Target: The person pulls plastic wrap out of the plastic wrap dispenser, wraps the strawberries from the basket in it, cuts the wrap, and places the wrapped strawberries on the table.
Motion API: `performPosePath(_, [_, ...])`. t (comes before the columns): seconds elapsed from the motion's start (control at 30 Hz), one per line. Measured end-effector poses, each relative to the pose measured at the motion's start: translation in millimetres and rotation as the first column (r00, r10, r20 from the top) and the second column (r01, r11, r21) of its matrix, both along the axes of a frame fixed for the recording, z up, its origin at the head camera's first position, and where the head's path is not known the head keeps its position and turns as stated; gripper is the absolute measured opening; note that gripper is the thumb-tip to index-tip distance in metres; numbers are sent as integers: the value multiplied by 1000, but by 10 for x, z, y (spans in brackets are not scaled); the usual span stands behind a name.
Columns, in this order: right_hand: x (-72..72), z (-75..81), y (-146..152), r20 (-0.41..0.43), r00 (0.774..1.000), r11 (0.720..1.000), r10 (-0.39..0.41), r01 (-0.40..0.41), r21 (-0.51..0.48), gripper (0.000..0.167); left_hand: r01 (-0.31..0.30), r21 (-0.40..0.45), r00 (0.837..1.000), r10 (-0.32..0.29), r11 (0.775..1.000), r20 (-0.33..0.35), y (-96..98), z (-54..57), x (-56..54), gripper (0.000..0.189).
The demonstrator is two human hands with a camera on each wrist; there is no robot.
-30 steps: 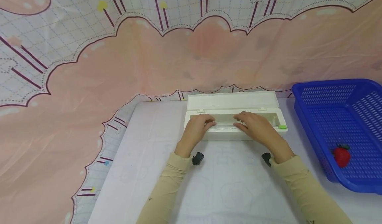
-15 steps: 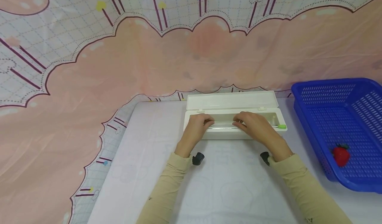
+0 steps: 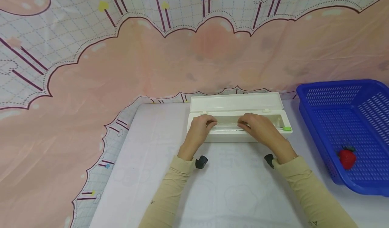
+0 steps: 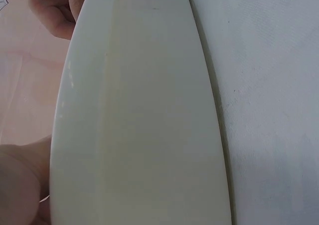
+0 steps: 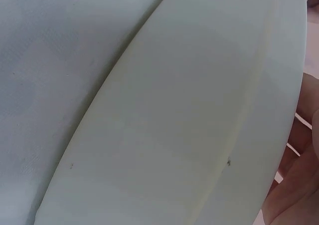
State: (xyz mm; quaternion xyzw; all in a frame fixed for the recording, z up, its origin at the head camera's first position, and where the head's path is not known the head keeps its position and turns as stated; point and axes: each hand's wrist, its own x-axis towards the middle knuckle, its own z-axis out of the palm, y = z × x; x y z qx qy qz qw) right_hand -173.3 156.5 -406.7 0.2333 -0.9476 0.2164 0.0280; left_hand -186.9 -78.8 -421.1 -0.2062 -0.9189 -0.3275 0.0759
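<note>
A long white cling film dispenser [image 3: 237, 138] sits on the table with its hinged lid [image 3: 237, 103] raised. Inside the trough, clear cling film [image 3: 227, 123] catches a faint shine. My left hand [image 3: 198, 130] reaches over the front wall at the left, thumb and fingertips brought together on the film. Over the right half, my right hand [image 3: 262, 128] pinches it in the same way. At the right end of the front edge is a green cutter slide [image 3: 287, 129]. Both wrist views mostly show the dispenser's front wall [image 4: 149, 110], which hides the fingertips.
To the right stands a blue plastic basket [image 3: 322, 160] with a red strawberry [image 3: 347, 158] in it. A patterned pink cloth [image 3: 170, 62] hangs behind the white table [image 3: 225, 194]. A dark wrist camera [image 3: 201, 162] shows beside the left sleeve.
The thumb and fingers of both hands have come closer together, from slightly parted to pinching. The dispenser, its lid and the basket look unmoved.
</note>
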Motion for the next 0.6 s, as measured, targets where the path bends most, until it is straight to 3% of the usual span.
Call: performPosePath(0.6, [18,15,221,-80,996,999,-38,41,34,8,0,20,1000,0,1000,5,-12,-4,4,9])
